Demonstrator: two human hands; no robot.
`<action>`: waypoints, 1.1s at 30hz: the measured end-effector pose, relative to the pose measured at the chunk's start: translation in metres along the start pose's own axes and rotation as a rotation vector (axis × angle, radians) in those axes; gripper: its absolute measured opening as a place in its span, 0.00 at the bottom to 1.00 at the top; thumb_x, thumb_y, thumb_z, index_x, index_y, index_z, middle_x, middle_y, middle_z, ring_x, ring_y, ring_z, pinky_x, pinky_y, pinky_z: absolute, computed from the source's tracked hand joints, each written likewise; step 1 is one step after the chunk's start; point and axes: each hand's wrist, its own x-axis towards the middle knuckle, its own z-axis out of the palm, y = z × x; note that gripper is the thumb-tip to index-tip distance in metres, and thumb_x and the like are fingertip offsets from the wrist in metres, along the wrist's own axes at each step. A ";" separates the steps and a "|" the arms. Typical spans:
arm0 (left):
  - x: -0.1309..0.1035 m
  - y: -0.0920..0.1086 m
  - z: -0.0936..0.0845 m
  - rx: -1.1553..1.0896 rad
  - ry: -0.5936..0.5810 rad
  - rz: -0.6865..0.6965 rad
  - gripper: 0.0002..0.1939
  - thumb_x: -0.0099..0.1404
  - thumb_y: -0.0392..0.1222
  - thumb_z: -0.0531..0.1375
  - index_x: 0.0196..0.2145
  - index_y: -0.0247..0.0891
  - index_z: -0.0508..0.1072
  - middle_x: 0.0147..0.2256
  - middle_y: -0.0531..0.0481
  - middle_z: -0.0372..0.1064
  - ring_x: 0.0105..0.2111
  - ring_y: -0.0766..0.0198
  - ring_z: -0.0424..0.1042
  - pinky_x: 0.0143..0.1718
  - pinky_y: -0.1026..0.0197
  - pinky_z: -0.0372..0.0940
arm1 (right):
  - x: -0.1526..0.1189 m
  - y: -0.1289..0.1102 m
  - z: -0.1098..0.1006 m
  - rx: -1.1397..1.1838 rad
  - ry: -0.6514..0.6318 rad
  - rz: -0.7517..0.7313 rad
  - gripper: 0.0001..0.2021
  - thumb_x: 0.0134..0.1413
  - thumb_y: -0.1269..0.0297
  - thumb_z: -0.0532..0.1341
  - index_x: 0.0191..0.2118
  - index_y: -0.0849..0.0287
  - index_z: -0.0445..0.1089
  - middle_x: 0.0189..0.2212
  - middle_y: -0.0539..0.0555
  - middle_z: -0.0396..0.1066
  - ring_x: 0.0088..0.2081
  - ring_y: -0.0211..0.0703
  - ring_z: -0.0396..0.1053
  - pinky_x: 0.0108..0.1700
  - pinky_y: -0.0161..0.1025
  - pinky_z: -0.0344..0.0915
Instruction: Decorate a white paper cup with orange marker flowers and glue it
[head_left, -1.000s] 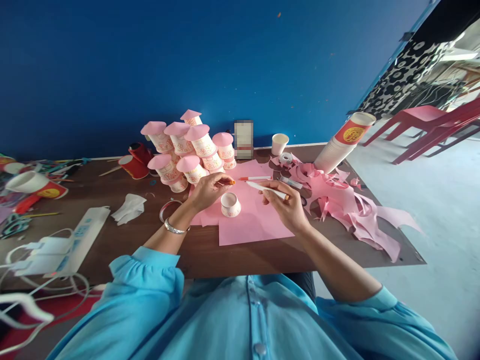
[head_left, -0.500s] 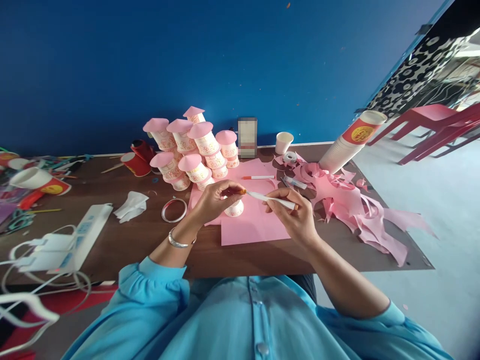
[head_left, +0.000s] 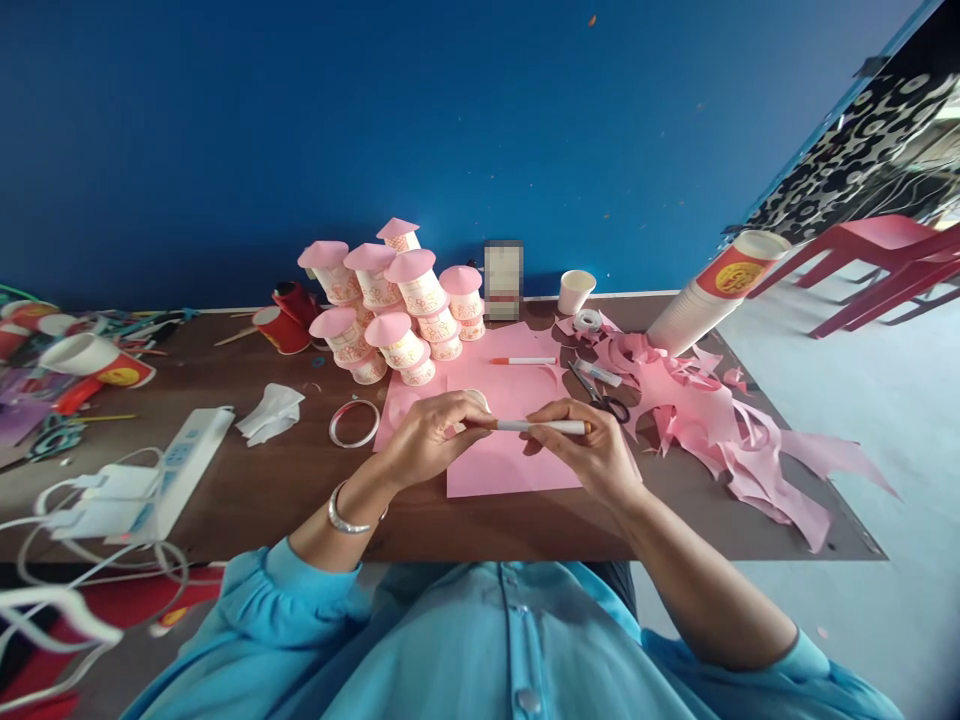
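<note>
A white marker [head_left: 534,427] with brownish-orange ends lies level between my two hands, above the pink paper [head_left: 510,465]. My left hand [head_left: 439,435] pinches its cap end between thumb and fingers. The fingers of my right hand [head_left: 589,440] are closed round the barrel near the other end. Behind my left hand a paper cup [head_left: 477,398] shows only its upper edge; the rest is hidden. A second marker [head_left: 525,361], white with an orange end, rests on the pink sheets. Decorated paper cups with pink cone roofs [head_left: 411,268] stand stacked beyond my left hand.
Scissors [head_left: 600,395], a glue tube [head_left: 598,373] and a white tape roll [head_left: 588,322] lie right of the sheets. Pink scraps [head_left: 720,430] spread near a leaning cup stack [head_left: 712,295]. Leftward are a tape ring [head_left: 354,424], crumpled tissue [head_left: 271,414] and a power strip [head_left: 180,470].
The cap in my left hand has come together with the marker's tip, and the marker has turned from slanted to nearly level. Both hands have lowered slightly. The view has shifted slightly.
</note>
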 end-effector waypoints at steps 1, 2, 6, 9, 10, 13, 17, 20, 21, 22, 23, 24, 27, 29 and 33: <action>-0.003 0.000 0.001 0.059 0.020 0.028 0.03 0.71 0.41 0.64 0.40 0.43 0.79 0.36 0.48 0.82 0.37 0.60 0.81 0.40 0.56 0.77 | -0.003 0.005 0.002 0.015 0.007 0.024 0.13 0.57 0.53 0.72 0.35 0.58 0.77 0.27 0.53 0.80 0.29 0.44 0.80 0.33 0.39 0.78; -0.005 0.000 0.001 0.105 0.040 0.056 0.03 0.71 0.40 0.63 0.41 0.44 0.78 0.36 0.49 0.82 0.38 0.61 0.81 0.40 0.56 0.78 | -0.006 0.011 0.004 0.031 0.002 0.043 0.13 0.57 0.53 0.72 0.36 0.58 0.77 0.27 0.53 0.80 0.29 0.45 0.81 0.34 0.40 0.79; -0.013 -0.002 0.002 0.237 0.093 0.126 0.09 0.71 0.38 0.63 0.48 0.45 0.76 0.44 0.48 0.81 0.45 0.59 0.81 0.48 0.54 0.78 | 0.000 0.036 -0.001 -0.239 -0.088 -0.038 0.13 0.65 0.53 0.64 0.42 0.59 0.78 0.29 0.53 0.81 0.33 0.46 0.81 0.37 0.40 0.78; -0.018 -0.006 0.004 0.372 0.179 0.093 0.20 0.70 0.38 0.64 0.58 0.45 0.71 0.55 0.43 0.76 0.56 0.53 0.76 0.59 0.47 0.73 | 0.021 0.050 -0.017 -0.799 0.033 -0.176 0.11 0.69 0.61 0.58 0.44 0.58 0.77 0.36 0.56 0.81 0.35 0.45 0.79 0.36 0.39 0.74; -0.020 -0.009 0.004 0.397 0.216 0.078 0.20 0.70 0.38 0.64 0.59 0.45 0.71 0.55 0.43 0.75 0.57 0.52 0.75 0.60 0.46 0.72 | 0.030 0.054 -0.022 -0.856 0.041 -0.173 0.10 0.69 0.65 0.58 0.44 0.58 0.77 0.38 0.57 0.81 0.37 0.46 0.78 0.39 0.40 0.74; -0.026 -0.020 0.007 0.446 0.243 0.058 0.18 0.71 0.38 0.62 0.57 0.45 0.71 0.54 0.43 0.75 0.56 0.51 0.75 0.60 0.44 0.71 | 0.051 0.064 -0.032 -1.034 -0.009 -0.153 0.08 0.65 0.70 0.60 0.42 0.57 0.78 0.41 0.57 0.80 0.45 0.49 0.76 0.48 0.42 0.71; -0.028 -0.037 0.010 0.446 0.217 0.008 0.17 0.71 0.41 0.62 0.57 0.45 0.71 0.54 0.42 0.74 0.57 0.50 0.73 0.61 0.42 0.70 | 0.066 0.072 -0.037 -1.226 -0.129 -0.131 0.07 0.66 0.66 0.62 0.36 0.55 0.77 0.42 0.56 0.79 0.47 0.48 0.73 0.47 0.39 0.69; -0.030 -0.048 0.012 0.324 0.199 -0.113 0.27 0.69 0.47 0.64 0.63 0.44 0.65 0.60 0.38 0.68 0.61 0.48 0.70 0.59 0.43 0.72 | 0.074 0.068 -0.053 -1.359 -0.081 -0.097 0.10 0.68 0.68 0.57 0.39 0.58 0.77 0.47 0.62 0.76 0.50 0.53 0.70 0.48 0.44 0.67; -0.031 -0.051 0.012 0.272 0.187 -0.160 0.30 0.69 0.49 0.64 0.65 0.43 0.62 0.62 0.37 0.66 0.61 0.48 0.70 0.58 0.44 0.73 | 0.077 0.066 -0.062 -1.396 -0.048 -0.082 0.11 0.68 0.69 0.56 0.40 0.60 0.77 0.48 0.64 0.75 0.52 0.56 0.68 0.49 0.46 0.67; -0.032 -0.054 0.013 0.223 0.174 -0.204 0.32 0.69 0.51 0.64 0.66 0.43 0.60 0.63 0.36 0.64 0.60 0.49 0.71 0.58 0.45 0.73 | 0.080 0.064 -0.072 -1.430 -0.009 -0.060 0.11 0.67 0.71 0.56 0.39 0.61 0.77 0.47 0.66 0.75 0.54 0.58 0.67 0.49 0.48 0.66; -0.033 -0.056 0.014 0.177 0.160 -0.241 0.34 0.69 0.52 0.64 0.67 0.43 0.59 0.63 0.36 0.63 0.60 0.49 0.71 0.59 0.45 0.73 | 0.083 0.063 -0.082 -1.460 0.028 -0.039 0.11 0.65 0.73 0.56 0.38 0.62 0.77 0.45 0.67 0.75 0.54 0.61 0.66 0.51 0.50 0.65; -0.033 -0.058 0.016 0.135 0.142 -0.268 0.34 0.70 0.53 0.63 0.67 0.42 0.58 0.63 0.36 0.63 0.60 0.49 0.71 0.60 0.45 0.72 | 0.086 0.062 -0.091 -1.480 0.050 -0.024 0.10 0.64 0.74 0.57 0.37 0.63 0.77 0.44 0.68 0.74 0.55 0.63 0.65 0.52 0.52 0.65; -0.032 -0.061 0.021 0.037 0.079 -0.325 0.33 0.70 0.54 0.62 0.67 0.42 0.58 0.65 0.35 0.62 0.63 0.48 0.69 0.61 0.45 0.71 | 0.091 0.063 -0.110 -1.502 0.088 0.001 0.08 0.61 0.74 0.59 0.35 0.64 0.76 0.40 0.69 0.75 0.53 0.65 0.66 0.52 0.55 0.66; -0.030 -0.061 0.024 -0.048 0.051 -0.349 0.32 0.71 0.54 0.61 0.67 0.42 0.58 0.66 0.34 0.61 0.61 0.49 0.71 0.59 0.47 0.72 | 0.091 0.062 -0.113 -1.492 0.106 -0.012 0.08 0.59 0.75 0.59 0.36 0.65 0.76 0.39 0.70 0.75 0.51 0.65 0.67 0.51 0.56 0.66; -0.027 -0.053 0.025 -0.056 0.112 -0.294 0.33 0.71 0.54 0.62 0.67 0.44 0.57 0.65 0.35 0.62 0.63 0.50 0.70 0.62 0.45 0.70 | 0.076 0.047 -0.096 -1.424 0.163 -0.090 0.12 0.63 0.71 0.56 0.48 0.66 0.74 0.43 0.69 0.76 0.49 0.62 0.70 0.50 0.53 0.68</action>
